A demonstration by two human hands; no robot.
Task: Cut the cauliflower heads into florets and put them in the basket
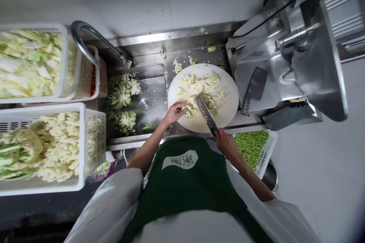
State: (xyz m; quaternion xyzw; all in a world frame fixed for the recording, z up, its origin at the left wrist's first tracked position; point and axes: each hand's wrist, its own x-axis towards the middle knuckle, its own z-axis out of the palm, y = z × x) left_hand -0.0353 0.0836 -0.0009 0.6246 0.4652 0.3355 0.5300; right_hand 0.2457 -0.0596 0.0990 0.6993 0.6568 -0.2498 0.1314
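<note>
A round white cutting board (228,114) lies on the steel counter and carries a pile of cauliflower pieces (199,85). My left hand (175,112) is closed on a cauliflower floret at the board's near left side. A knife (205,114) is gripped in my right hand (225,142) at the board's near edge. Its blade points up and left into the cauliflower, beside my left fingers.
A steel sink (148,102) left of the board holds cauliflower pieces under a curved faucet (91,38). White baskets (82,144) of cut cauliflower and cabbage stand at left. A cleaver (253,89) rests on a metal slicing machine (299,53) at right. A basket of chopped greens (252,146) sits below.
</note>
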